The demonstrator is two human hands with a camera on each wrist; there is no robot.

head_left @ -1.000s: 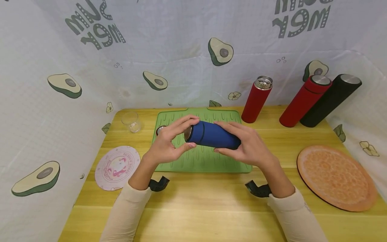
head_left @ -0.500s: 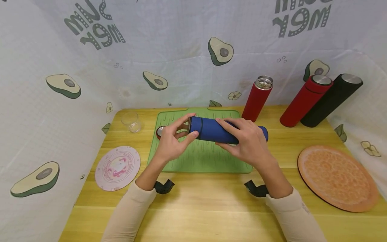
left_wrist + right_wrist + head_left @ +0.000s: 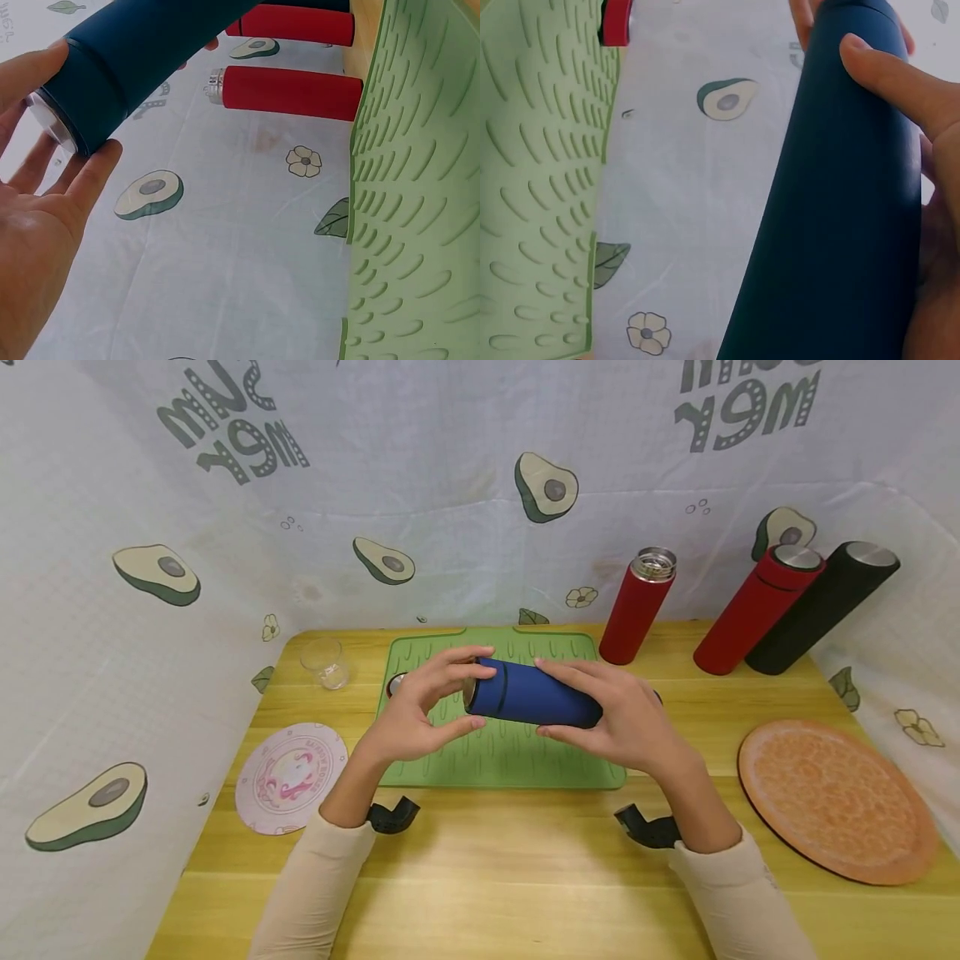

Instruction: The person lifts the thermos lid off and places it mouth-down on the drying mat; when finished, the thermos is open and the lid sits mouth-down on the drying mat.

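Observation:
A blue thermos bottle with a silver-topped lid is held tilted sideways above the green mat. My right hand grips its body, the thumb and fingers on opposite sides. My left hand is at the lid end; in the left wrist view its thumb and fingertips touch opposite edges of the lid. Lid and body sit together with a dark seam between them. Behind my left hand, a red lid lies on the mat, partly hidden.
An uncapped red thermos stands at the back, right of the mat. Farther right stand a capped red thermos and a black one. A glass and a unicorn plate are left; a round orange-brown board is right.
The left hand has turned about the lid, its fingers now reaching over the lid's far side. The bottle has shifted and tipped slightly, its far end lower, with the right hand still gripping it.

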